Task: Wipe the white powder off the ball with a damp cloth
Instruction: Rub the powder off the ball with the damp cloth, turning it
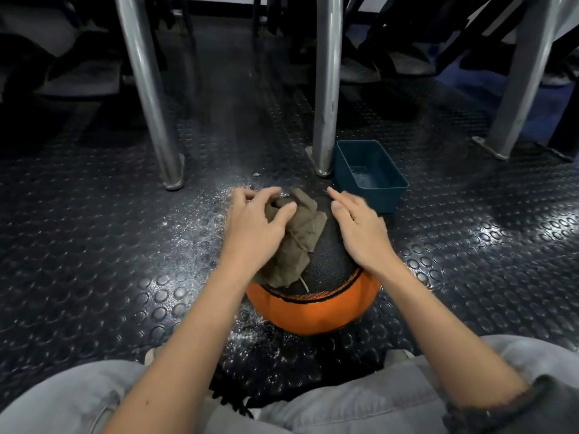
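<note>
Left grip [253, 228]: fingers and thumb curled into the bunched upper end of the cloth [302, 242], pinching it against the top of the ball [313, 311].

Right grip [360, 230]: fingers spread, nearly straight, palm flat on the ball's upper right side. It holds nothing and sits just beside the cloth, not on it. Slight blur on both grips.

Cloth: brown-olive and creased, draped from the ball's crown down its near-left side. Lower edge reaches about the seam where black meets orange. A loose thread trails off that edge.

Ball: black panel up, orange below. It sits on the floor [94, 277] directly in front of me, between my knees.

Floor: dark studded rubber. White powder [203, 220] is scattered left of the ball and on the near side under it.

Blue tub [385, 200]: rectangular, just beyond my right grip, behind the ball, with shallow water inside. It stands just beside a metal leg [326, 89]. A second metal leg [147, 89] stands further left.

My light grey jeans [62, 402] fill the bottom edge.
</note>
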